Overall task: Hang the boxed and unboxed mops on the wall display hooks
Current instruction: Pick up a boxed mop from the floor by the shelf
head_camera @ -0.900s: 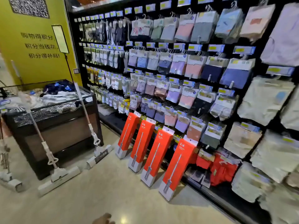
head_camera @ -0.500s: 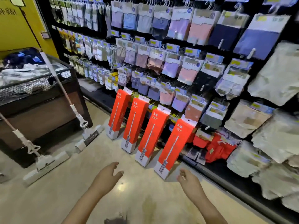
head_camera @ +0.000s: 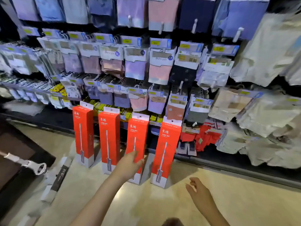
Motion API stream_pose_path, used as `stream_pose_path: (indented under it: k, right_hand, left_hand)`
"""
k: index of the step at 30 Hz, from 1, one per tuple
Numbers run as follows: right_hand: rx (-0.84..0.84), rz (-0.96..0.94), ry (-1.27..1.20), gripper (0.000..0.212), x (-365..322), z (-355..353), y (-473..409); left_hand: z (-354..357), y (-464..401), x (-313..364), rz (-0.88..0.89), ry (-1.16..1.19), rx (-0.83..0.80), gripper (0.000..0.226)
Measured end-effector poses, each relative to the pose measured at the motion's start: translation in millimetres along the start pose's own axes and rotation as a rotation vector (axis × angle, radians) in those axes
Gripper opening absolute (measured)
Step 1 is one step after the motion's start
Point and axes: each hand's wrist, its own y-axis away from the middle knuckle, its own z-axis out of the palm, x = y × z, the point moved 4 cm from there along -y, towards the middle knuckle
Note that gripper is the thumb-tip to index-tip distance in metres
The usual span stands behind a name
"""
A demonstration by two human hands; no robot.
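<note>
Several tall red mop boxes stand on the floor, leaning against the wall display. My left hand (head_camera: pixel 129 163) reaches over the lower front of the third red box (head_camera: pixel 137 137); it touches the box, and I cannot tell whether the fingers grip it. To its left stand two boxes (head_camera: pixel 83 132) (head_camera: pixel 109 136), to its right a fourth box (head_camera: pixel 167 150). My right hand (head_camera: pixel 197 191) hovers low over the floor, fingers loosely curled, holding nothing. An unboxed white mop (head_camera: pixel 53 178) lies slanted at the lower left, its head on the floor.
The black wall display (head_camera: pixel 187 82) is packed with hanging packets of underwear and socks on hooks with yellow price tags. A dark bin (head_camera: pixel 16 154) stands at the left. The beige floor (head_camera: pixel 154 206) stretches in front of the boxes.
The view has moved closer and lower toward the boxes. My left hand has reached forward onto the third red box. My right hand has come forward a little, staying low.
</note>
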Motion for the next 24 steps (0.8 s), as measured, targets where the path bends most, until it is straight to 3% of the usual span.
stream_pose_path:
  k: [7,13,17,24]
  right_hand:
    - [-0.026,0.061,0.012,0.045,-18.6,-9.7,-108.1]
    - [-0.059,0.061,-0.016,0.044,-50.7,-15.9,-206.2]
    - [-0.081,0.112,-0.035,0.049,-53.5,-6.6,-261.7]
    - [-0.116,0.252,-0.148,0.077,-25.0,21.3,-339.9]
  left_hand:
    - [14.8,-116.0,36.5,0.011,0.065,-0.103,0.059]
    - [17.8,-185.2,14.9,-0.040,0.092,-0.076,0.040]
    - [22.5,-230.2,-11.3,-0.116,0.081,-0.086,0.044]
    - [54.7,-317.8,-31.0,-0.041,0.056,-0.191,0.043]
